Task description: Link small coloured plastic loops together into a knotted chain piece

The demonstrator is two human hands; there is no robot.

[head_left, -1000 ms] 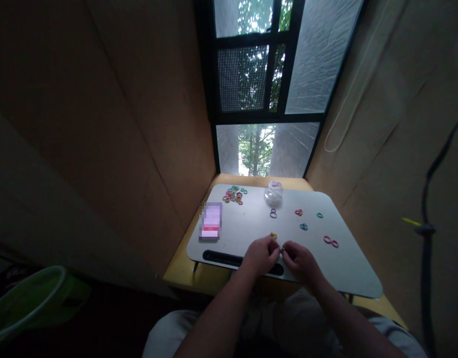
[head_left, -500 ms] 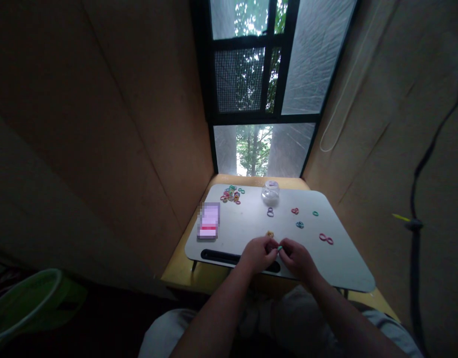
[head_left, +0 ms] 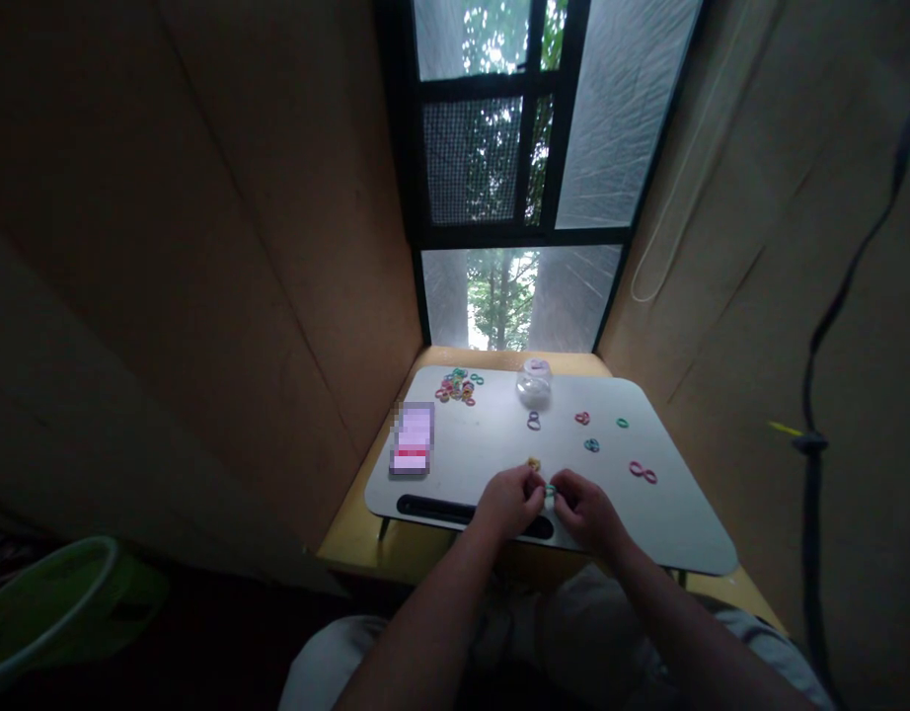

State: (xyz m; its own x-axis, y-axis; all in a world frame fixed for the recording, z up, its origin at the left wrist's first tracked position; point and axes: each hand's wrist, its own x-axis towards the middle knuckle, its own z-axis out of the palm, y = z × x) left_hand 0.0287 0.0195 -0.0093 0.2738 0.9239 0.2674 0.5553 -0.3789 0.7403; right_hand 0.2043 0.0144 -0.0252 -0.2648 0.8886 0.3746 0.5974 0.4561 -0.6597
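A small green hair tie (head_left: 550,490) spans the gap between my two hands near the front of the white lap table (head_left: 470,434). My left hand (head_left: 512,502) pinches its left side, and my right hand (head_left: 584,506) pinches the right. Just beyond my left fingertips lies a yellow hair tie bundle (head_left: 534,463). Farther out are a purple pair (head_left: 534,421), a red bundle (head_left: 582,419), a blue bundle (head_left: 591,445), a single green ring (head_left: 622,423) and a pink figure-eight pair (head_left: 643,472). My fingers partly cover the held tie.
A mixed pile of hair ties (head_left: 456,386) sits at the back left, above a phone (head_left: 412,438) with a blurred screen. A clear jar (head_left: 535,385) stands at the back. A black slot (head_left: 432,509) runs along the front edge. Walls flank the table, and a green basket (head_left: 70,612) stands lower left.
My hands have drawn slightly apart, and more of the green hair tie shows, stretched between them. The whole view has shifted a little.
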